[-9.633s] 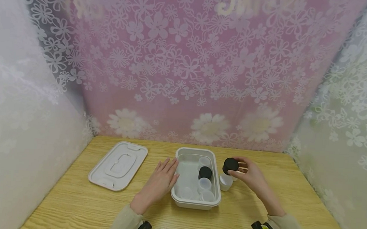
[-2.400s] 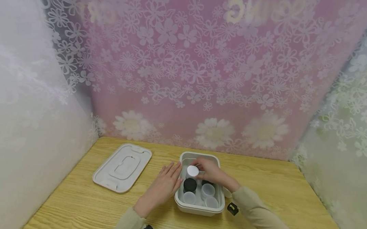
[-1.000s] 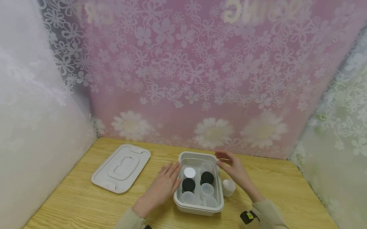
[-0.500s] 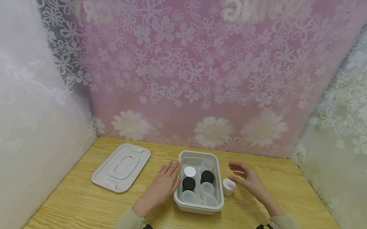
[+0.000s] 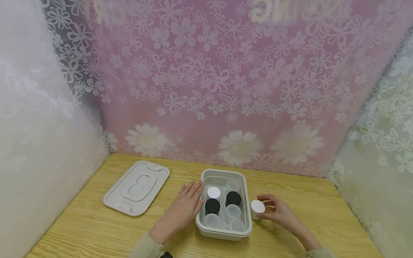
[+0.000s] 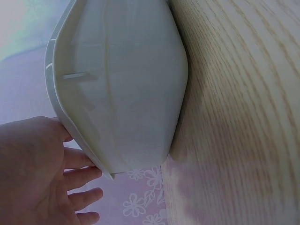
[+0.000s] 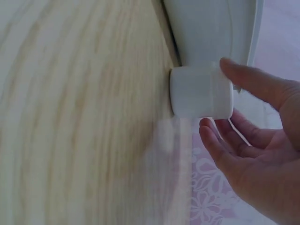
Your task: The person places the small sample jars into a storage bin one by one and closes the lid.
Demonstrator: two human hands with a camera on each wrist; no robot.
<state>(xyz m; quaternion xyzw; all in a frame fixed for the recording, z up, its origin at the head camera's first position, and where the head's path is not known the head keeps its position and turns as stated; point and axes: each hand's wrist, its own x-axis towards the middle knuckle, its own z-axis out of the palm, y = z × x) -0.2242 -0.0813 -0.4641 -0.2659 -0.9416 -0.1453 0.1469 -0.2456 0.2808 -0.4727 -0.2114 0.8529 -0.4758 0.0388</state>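
A pale plastic bin (image 5: 222,235) stands open on the table, holding small round jars in two columns. On its left side are a white-capped jar (image 5: 213,193), a black-capped jar (image 5: 212,206) and a clear jar (image 5: 212,221). Another black-capped jar (image 5: 233,198) sits among clear jars (image 5: 233,212) on the right. My left hand (image 5: 182,208) rests straight-fingered against the bin's left rim, as the left wrist view also shows. Just right of the bin, my right hand (image 5: 280,215) grips a white jar (image 7: 201,92) between thumb and fingers; that jar stands upright on the table.
A white lid (image 5: 136,187) lies flat on the wooden table (image 5: 291,244) to the left of the bin. A pink floral curtain (image 5: 208,86) hangs at the back, with pale floral sheets (image 5: 392,160) along both sides.
A black-capped and a white-capped jar have come into the bin's left column. My right hand has moved from the bin's far right side down to the white jar. My left hand stays put.
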